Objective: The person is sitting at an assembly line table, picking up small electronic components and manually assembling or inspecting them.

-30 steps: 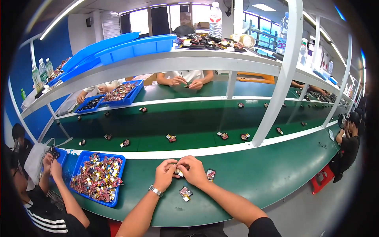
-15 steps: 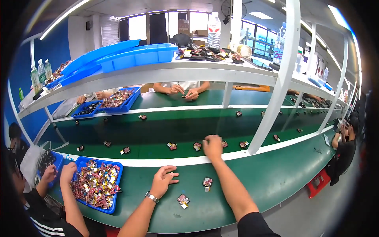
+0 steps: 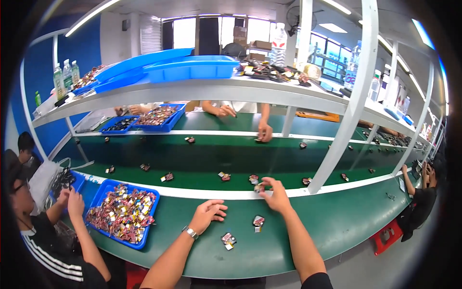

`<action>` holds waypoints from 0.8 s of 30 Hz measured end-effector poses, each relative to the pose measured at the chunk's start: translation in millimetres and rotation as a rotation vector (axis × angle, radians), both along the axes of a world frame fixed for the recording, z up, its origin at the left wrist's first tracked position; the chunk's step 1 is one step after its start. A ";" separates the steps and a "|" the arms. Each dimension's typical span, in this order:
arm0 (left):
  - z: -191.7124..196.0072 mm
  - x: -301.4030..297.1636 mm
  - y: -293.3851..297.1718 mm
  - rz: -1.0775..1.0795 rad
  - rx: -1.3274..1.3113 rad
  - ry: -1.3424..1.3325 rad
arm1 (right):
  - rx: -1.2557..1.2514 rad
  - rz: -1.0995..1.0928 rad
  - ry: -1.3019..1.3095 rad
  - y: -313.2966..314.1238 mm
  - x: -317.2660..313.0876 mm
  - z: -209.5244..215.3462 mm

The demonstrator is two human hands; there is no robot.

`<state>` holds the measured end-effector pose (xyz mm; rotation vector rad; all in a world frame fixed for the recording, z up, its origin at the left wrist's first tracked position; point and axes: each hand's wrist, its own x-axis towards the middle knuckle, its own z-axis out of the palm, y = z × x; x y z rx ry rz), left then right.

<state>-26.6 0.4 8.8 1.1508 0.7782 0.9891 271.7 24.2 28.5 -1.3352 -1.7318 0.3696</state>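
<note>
My right hand (image 3: 277, 194) reaches over the white strip (image 3: 202, 194) at the far edge of the green table (image 3: 332, 226). Its fingertips pinch a small dark and red part (image 3: 259, 187) at the edge of the dark green conveyor belt (image 3: 202, 161). My left hand (image 3: 208, 215) rests on the table with loosely curled fingers and holds nothing; a watch sits on its wrist. Two similar small parts lie on the table, one (image 3: 258, 221) below my right hand and another (image 3: 227, 239) nearer to me.
A blue tray (image 3: 145, 239) heaped with small parts stands at my left, beside a seated person's hands (image 3: 71, 200). Several parts ride the belt. A white post (image 3: 337, 144) rises right of my hand. Other people work across the belt and at the far right.
My right hand has come back from the belt to the white strip, now pinching a small part. My left hand stays on the table, about where it was.
</note>
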 end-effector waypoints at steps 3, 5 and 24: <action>4.6 3.4 1.6 -0.128 -0.057 -0.026 | -0.061 0.312 -0.095 -41.1 -47.5 36.2; 2.7 -1.1 3.0 -0.156 -0.085 -0.065 | -0.068 0.421 -0.149 -54.5 -72.6 41.4; 2.6 4.4 -2.2 -0.055 -0.065 -0.055 | 0.286 0.313 -0.313 -44.5 -102.8 6.9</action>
